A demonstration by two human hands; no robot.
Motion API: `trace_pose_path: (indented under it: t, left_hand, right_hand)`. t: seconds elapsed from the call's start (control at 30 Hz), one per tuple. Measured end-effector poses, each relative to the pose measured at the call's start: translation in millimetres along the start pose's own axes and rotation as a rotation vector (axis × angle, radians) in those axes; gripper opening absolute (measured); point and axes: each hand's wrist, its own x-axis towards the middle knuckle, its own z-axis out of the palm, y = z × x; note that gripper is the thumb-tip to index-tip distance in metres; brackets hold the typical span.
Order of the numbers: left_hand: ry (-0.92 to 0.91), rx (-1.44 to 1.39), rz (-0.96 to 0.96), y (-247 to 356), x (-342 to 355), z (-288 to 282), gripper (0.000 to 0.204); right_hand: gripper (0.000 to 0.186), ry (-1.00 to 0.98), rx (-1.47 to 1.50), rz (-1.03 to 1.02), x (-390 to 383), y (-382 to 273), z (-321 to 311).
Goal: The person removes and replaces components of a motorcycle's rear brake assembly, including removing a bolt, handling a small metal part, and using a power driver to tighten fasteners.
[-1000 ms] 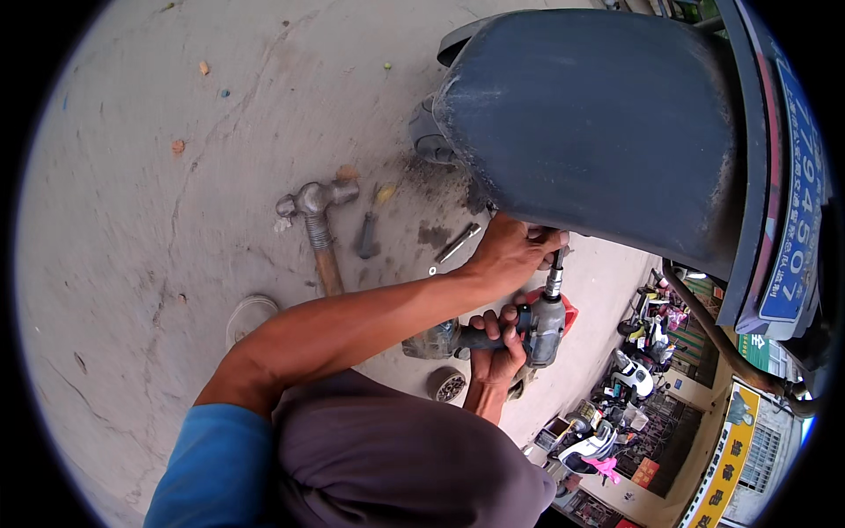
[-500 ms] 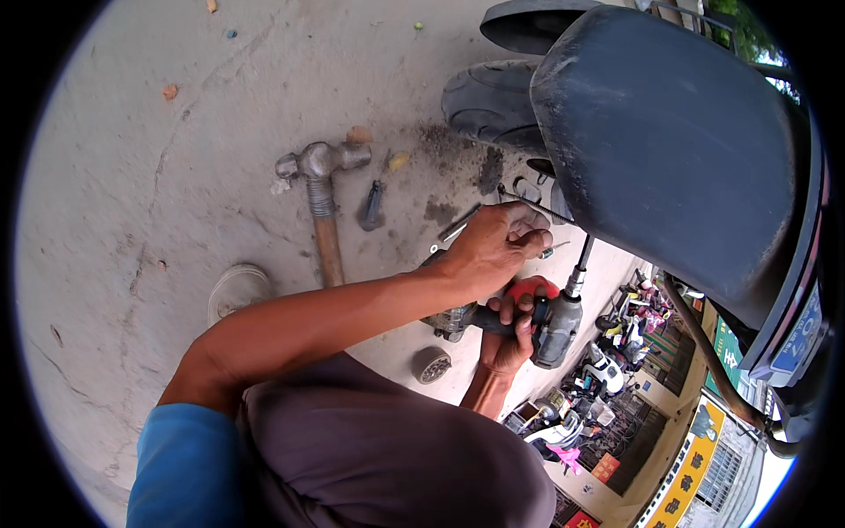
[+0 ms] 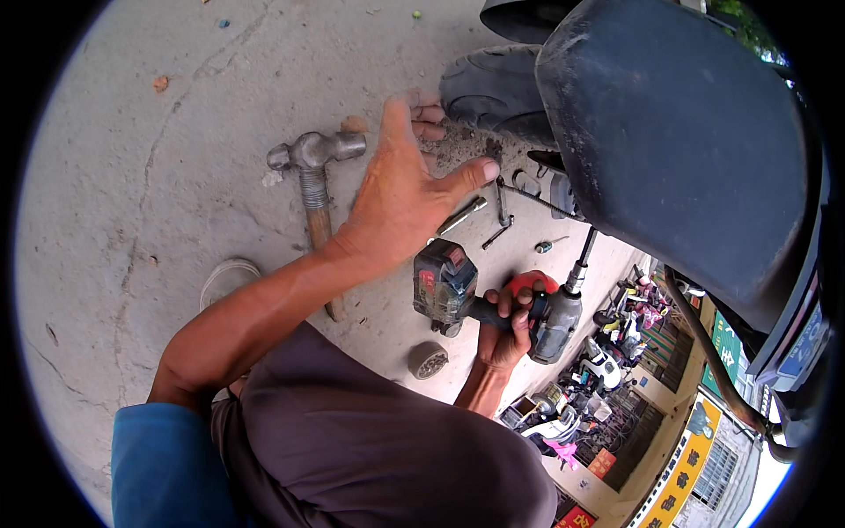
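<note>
My right hand (image 3: 503,345) is wrapped round the handle of a cordless impact wrench (image 3: 558,327), whose dark battery pack points left. A socket with a long extension (image 3: 581,264) runs from its nose up to the underside of a scooter (image 3: 678,150). My left hand (image 3: 400,194) is open, thumb and fingers spread and blurred at the tips, above the ground just short of the rear tyre (image 3: 493,92). It holds nothing that I can see. Close to its thumb, a threaded rod (image 3: 539,201) slants toward the scooter.
A ball-peen hammer (image 3: 313,154) lies left of my left hand. Socket tools (image 3: 463,214) and a small screwdriver (image 3: 546,246) lie on the concrete. A small round tin (image 3: 428,360) stands near my knee. Parked scooters (image 3: 606,368) line a shopfront at the right.
My left hand has moved up and left, away from the impact wrench, and its fingers have spread. It now covers the screwdriver beside the hammer. My right hand keeps its grip.
</note>
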Motion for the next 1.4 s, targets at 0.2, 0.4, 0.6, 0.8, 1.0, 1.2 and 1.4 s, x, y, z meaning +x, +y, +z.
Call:
trace_pose_path:
  t: [0.2,0.4,0.6,0.8,1.0,1.2,1.4]
  left_hand:
    - [-0.023,0.264,0.331,21.6,24.9,-9.2,0.087]
    - [-0.030,0.364,0.670,30.6,47.3,-2.7,0.089]
    - [0.001,0.267,0.803,35.2,61.2,6.2,0.080]
    - [-0.031,0.341,1.000,43.6,69.6,2.5,0.080]
    - [-0.043,0.330,1.075,47.0,76.1,13.9,0.072]
    - [-0.026,0.325,1.063,3.5,83.4,2.4,0.062]
    - [-0.288,1.030,0.462,-56.6,91.5,-62.0,0.053]
  right_hand:
    - [0.061,-0.070,0.125,0.034,-1.6,3.9,0.1]
    - [0.061,-0.098,0.163,0.025,-11.6,-10.0,-12.9]
    - [0.060,-0.002,0.265,0.156,-34.1,-9.6,-24.5]
    - [0.060,0.137,0.144,0.368,-24.4,34.6,-14.3]
    - [0.064,0.198,0.231,0.513,-4.8,65.7,-5.1]
    - [0.052,0.197,0.294,0.654,6.0,74.6,-27.3]
    - [0.035,0.215,0.325,0.720,19.6,92.1,-35.9]
